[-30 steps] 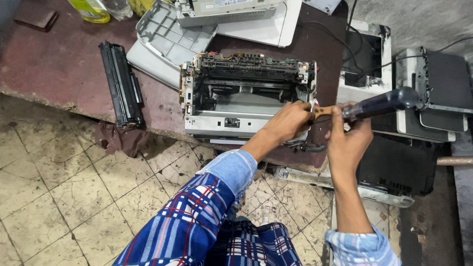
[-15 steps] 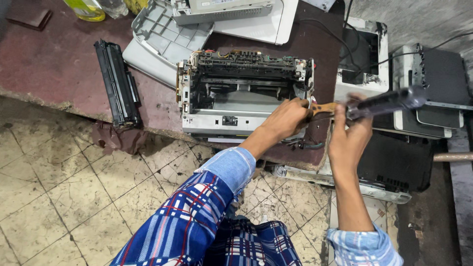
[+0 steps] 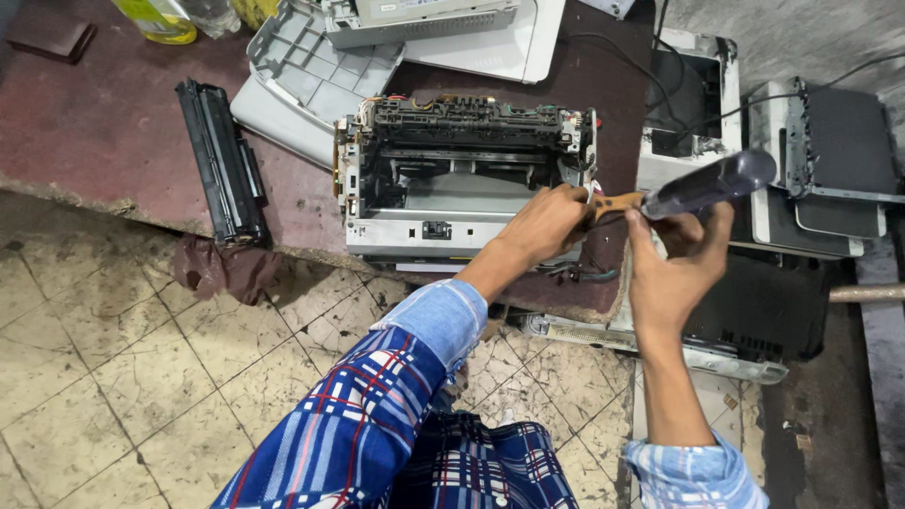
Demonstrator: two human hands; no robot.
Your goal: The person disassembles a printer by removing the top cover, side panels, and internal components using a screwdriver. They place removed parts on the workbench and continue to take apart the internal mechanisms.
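We are gripping a dark roller [image 3: 709,185], a long glossy cylinder, at the right front corner of the opened printer [image 3: 467,174]. Our right hand [image 3: 671,269] is closing around the roller from below, fingers curled over its near end. Our left hand [image 3: 547,222] is pinching the orange-brown fitting [image 3: 615,202] at the roller's tip, just beside the printer's right side. The printer is sitting near the front edge of the reddish surface [image 3: 104,132], its cover off and its inner frame showing. A black toner cartridge [image 3: 222,162] is lying to its left, well apart, with a grey plastic cover panel [image 3: 292,80] behind. More printers are standing to the right, and a brown rag [image 3: 224,269] is hanging off the edge.
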